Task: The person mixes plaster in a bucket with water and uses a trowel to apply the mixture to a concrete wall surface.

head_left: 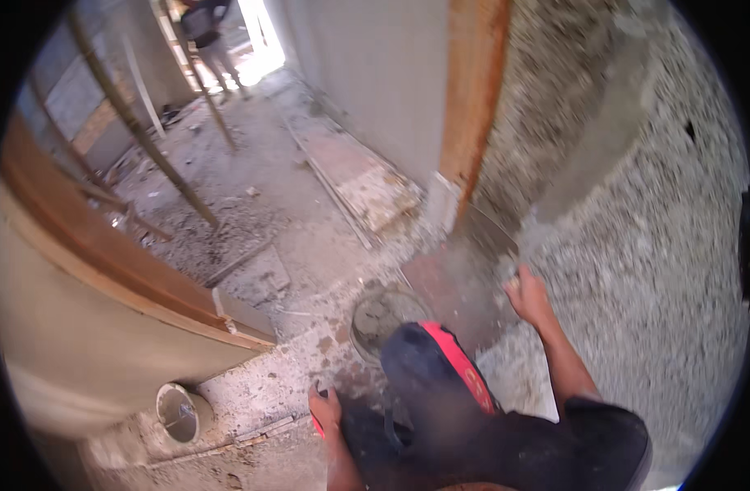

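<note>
My right hand (530, 296) is raised beside the rough wall (637, 270), its fingers curled closed. What it grips is smeared by motion; a dark flat shape (491, 233) lies just beyond it, against the foot of the wall. Low on the left, my left hand (327, 409) rests by my knee, with thumb and fingers apart and nothing seen in it. Between my hands, partly hidden by my other knee, stands a round bucket (383, 315) with grey wet mix in it. A smoother grey band of plaster (608, 135) crosses the rough wall.
A wooden door frame (473, 90) rises ahead, and another curved-looking frame (105, 237) stands left. A pale bucket (180, 413) sits at lower left. Poles (138, 123) lean over the rubble-strewn floor (285, 196). Boards (350, 180) lie along the wall. A person (207, 37) stands by the bright doorway.
</note>
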A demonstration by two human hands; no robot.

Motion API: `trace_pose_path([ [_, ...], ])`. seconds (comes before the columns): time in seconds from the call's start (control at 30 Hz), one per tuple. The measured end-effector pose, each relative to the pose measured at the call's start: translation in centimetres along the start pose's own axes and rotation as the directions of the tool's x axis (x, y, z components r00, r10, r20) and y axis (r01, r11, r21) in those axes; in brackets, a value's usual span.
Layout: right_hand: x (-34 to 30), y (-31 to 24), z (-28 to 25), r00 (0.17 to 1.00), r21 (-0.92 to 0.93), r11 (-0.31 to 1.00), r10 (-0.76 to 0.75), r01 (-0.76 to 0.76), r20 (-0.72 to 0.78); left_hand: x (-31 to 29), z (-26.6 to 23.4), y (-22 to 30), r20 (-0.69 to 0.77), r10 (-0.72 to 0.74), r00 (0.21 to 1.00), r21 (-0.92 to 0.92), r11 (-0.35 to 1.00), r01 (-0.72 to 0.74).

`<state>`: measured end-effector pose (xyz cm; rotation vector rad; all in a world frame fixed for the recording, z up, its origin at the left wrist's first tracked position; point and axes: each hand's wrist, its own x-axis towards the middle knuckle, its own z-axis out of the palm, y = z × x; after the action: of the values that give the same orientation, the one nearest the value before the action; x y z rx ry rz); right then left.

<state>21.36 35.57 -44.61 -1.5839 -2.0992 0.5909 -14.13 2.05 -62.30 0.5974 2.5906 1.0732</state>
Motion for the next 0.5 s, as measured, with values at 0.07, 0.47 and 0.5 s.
trace_pose_path([
  [0.07,0.7,-0.8,1.2,0.999,-0.257,0.966,0.04,-0.036,0.011,-0.6,1.5,-2.9,-0.043,0.015,0.999,-0.063,0.998,-0.018],
  [0.47,9.1,8.5,-1.4,0.957,0.018,0.986,0.166,-0.166,-0.239,-1.3,0.8,-1.3,0.002,0.057,0.998,-0.009,0.998,-0.057],
  [0.5,8.7,8.7,-1.0,0.945,0.13,0.968,0.241,-0.216,-0.222,-1.8,0.7,-2.0,0.001,0.043,0.999,-0.041,0.998,-0.043],
])
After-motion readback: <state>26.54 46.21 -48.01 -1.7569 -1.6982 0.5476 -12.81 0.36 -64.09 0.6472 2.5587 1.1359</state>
